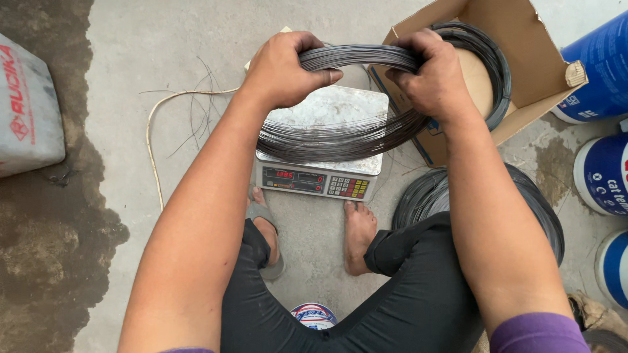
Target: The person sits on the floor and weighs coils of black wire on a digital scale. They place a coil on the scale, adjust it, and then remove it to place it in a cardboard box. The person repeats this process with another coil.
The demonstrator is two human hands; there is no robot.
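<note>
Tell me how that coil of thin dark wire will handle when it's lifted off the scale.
The wire coil probably sags and flexes: many thin loose strands. Likely heavy for its size, since the left hand and right hand both grip it.

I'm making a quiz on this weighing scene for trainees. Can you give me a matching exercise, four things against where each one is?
Things:
1. wire coil
2. digital scale
3. cardboard box
4. grey sack

Places:
A. far left on the floor
B. gripped at its top by the left hand and right hand
C. upper right, open, with more wire inside
D. on the floor in front of the person's feet

Pairs: 1-B, 2-D, 3-C, 4-A
</note>
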